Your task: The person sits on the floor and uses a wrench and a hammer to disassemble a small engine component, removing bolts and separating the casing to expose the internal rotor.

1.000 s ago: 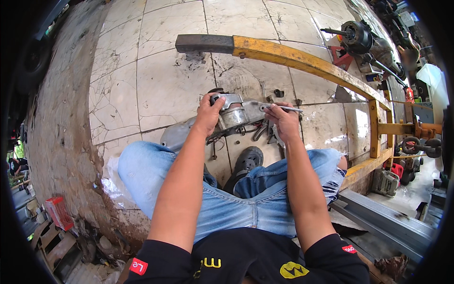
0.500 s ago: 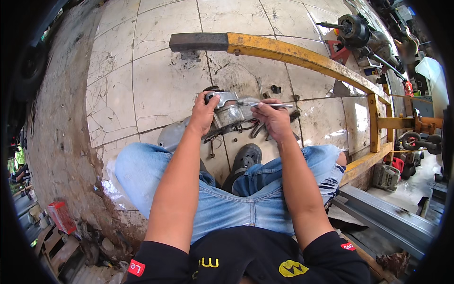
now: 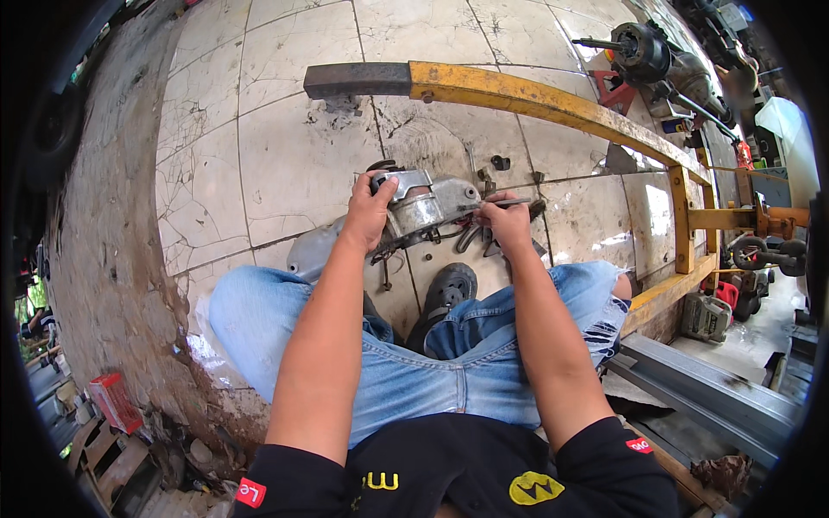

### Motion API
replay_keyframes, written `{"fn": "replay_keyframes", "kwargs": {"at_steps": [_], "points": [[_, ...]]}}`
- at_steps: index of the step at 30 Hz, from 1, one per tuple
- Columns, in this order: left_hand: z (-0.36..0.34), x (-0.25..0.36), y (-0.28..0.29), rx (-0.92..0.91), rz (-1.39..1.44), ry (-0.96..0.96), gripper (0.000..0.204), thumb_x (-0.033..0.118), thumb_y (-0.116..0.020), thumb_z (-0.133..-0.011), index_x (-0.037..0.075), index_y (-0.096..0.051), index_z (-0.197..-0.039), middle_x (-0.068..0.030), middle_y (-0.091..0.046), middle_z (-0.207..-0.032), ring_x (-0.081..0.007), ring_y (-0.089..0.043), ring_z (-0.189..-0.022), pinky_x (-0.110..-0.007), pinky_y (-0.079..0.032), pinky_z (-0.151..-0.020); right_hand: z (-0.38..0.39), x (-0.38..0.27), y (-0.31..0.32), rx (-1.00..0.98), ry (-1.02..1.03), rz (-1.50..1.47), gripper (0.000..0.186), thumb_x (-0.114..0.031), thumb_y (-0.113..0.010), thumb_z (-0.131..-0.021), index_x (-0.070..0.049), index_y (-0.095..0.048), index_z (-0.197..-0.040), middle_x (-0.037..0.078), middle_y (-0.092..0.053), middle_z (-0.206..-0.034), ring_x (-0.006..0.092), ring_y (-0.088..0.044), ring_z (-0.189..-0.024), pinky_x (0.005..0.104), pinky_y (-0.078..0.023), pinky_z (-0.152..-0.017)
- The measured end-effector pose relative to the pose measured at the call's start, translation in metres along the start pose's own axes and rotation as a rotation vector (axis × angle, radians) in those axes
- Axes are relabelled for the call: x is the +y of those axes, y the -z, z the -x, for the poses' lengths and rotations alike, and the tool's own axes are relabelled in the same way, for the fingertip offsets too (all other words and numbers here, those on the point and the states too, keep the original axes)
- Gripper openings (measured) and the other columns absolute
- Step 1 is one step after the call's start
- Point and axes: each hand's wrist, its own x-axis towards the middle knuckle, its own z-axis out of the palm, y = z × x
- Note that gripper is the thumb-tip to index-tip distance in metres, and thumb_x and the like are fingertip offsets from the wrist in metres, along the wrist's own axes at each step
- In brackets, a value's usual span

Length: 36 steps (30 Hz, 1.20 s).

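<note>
Since half a second ago, the right hand has shifted nearer the person, lowering its slim metal tool across the metal casing's right end, uncovering a round hole there

The shirt bears a white-lettered red patch by the edge of each sleeve, yellow lettering and a yellow emblem in front.

Head cam, left fisheye of the pair: worn on the head, looking steeply down over shirt and jeans at the tiled floor. Shirt closest; left hand and right hand farther out, mid-frame. Straight edges bow near the rim.
</note>
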Motion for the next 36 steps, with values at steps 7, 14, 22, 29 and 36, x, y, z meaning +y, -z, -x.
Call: {"fn": "replay_keyframes", "kwargs": {"at_steps": [7, 14, 22, 29, 36], "points": [[-0.002, -0.008, 0.009, 0.041, -0.074, -0.011, 0.038, 0.032, -0.07, -0.089, 0.006, -0.06, -0.114, -0.0114, -0.056, -0.118, -0.0209, -0.054, -0.105, -0.034, -0.044, -0.093, 0.026, -0.034, -0.039, -0.077, 0.057, -0.217, 0.016, -0.003, -0.067, -0.088, 0.002, -0.055, -0.098, 0.016, -0.067, -0.092, 0.0242, -0.071, -0.081, 0.0323, -0.058, -0.068], [0.0, -0.005, 0.009, 0.042, -0.074, 0.004, 0.038, 0.031, -0.071, -0.089, 0.007, -0.06, -0.116, -0.0114, -0.055, -0.12, -0.0206, -0.053, -0.107, -0.033, -0.044, -0.094, 0.038, -0.042, -0.045, -0.037, 0.066, -0.334, 0.015, -0.006, -0.066, -0.087, 0.001, -0.055, -0.096, 0.014, -0.069, -0.081, 0.0209, -0.071, -0.073, 0.0285, -0.055, -0.061], [0.001, -0.004, 0.006, 0.052, -0.06, 0.003, 0.037, 0.03, -0.071, -0.089, 0.006, -0.06, -0.115, -0.0093, -0.057, -0.116, -0.0183, -0.053, -0.103, -0.032, -0.045, -0.091, 0.021, -0.02, -0.016, 0.026, 0.062, -0.029, 0.015, -0.002, -0.065, -0.087, 0.001, -0.054, -0.097, 0.015, -0.067, -0.09, 0.0215, -0.07, -0.077, 0.0329, -0.059, -0.067], [0.002, 0.001, 0.005, 0.01, -0.092, 0.018, 0.033, 0.025, -0.067, -0.094, 0.009, -0.053, -0.119, -0.0032, -0.058, -0.11, -0.0142, -0.051, -0.103, -0.03, -0.042, -0.092, 0.034, -0.034, -0.034, -0.132, 0.292, 0.172, 0.011, -0.01, -0.066, -0.087, -0.001, -0.061, -0.087, 0.008, -0.07, -0.08, 0.0128, -0.066, -0.068, 0.026, -0.052, -0.061], [0.001, -0.005, 0.01, 0.061, -0.087, -0.008, 0.036, 0.031, -0.071, -0.089, 0.007, -0.06, -0.114, -0.0105, -0.056, -0.116, -0.0197, -0.054, -0.103, -0.033, -0.045, -0.092, 0.039, -0.065, -0.028, -0.107, 0.108, 0.004, 0.011, -0.005, -0.065, -0.087, 0.002, -0.058, -0.091, 0.012, -0.068, -0.081, 0.0174, -0.07, -0.077, 0.0301, -0.057, -0.066]]}}
